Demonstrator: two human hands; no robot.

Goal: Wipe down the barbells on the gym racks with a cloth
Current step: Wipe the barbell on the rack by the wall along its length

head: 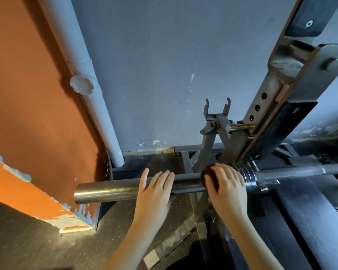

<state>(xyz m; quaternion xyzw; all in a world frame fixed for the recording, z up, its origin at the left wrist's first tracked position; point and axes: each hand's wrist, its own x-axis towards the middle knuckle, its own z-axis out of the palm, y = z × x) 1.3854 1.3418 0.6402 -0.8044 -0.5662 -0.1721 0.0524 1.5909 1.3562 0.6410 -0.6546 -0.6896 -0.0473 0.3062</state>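
A steel barbell (109, 190) lies level across the view, its thick sleeve end pointing left and its thinner shaft (293, 171) running off to the right past a ribbed collar (249, 175). My left hand (154, 193) rests flat on top of the sleeve with fingers spread, holding nothing. My right hand (225, 185) presses a dark reddish-brown cloth (209, 175) around the sleeve just left of the collar; most of the cloth is hidden under the palm.
The rack's slanted steel upright (261, 106) with adjustment holes and a bar hook (217, 115) rises behind the barbell. A white pipe (90, 90) runs down the grey wall beside an orange wall (27, 94). Dark speckled floor lies below.
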